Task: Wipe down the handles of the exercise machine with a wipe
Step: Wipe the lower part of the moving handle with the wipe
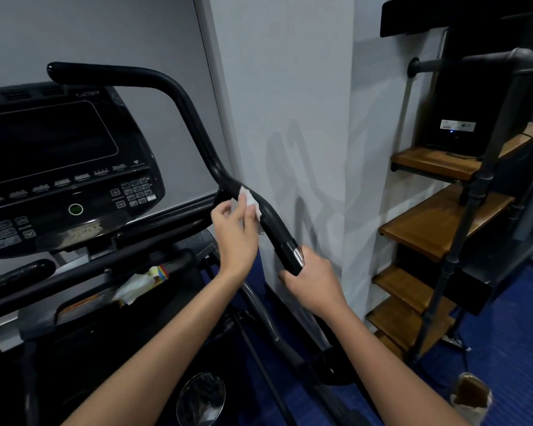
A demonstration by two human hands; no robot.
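Your right hand (pixel 310 281) grips the lower end of the black handle (pixel 194 118), fingers curled round it just below the chrome band (pixel 298 256). Farther up the same handle, your left hand (pixel 236 235) pinches the white wipe (pixel 252 202) and presses it against the bend in the bar. Left of the handle, a packet of wipes (pixel 142 282) lies in the machine's tray, below the console (pixel 62 167). Right of the handle, beyond the wall corner, stands a wooden shelf unit (pixel 437 222) on pipe framing.
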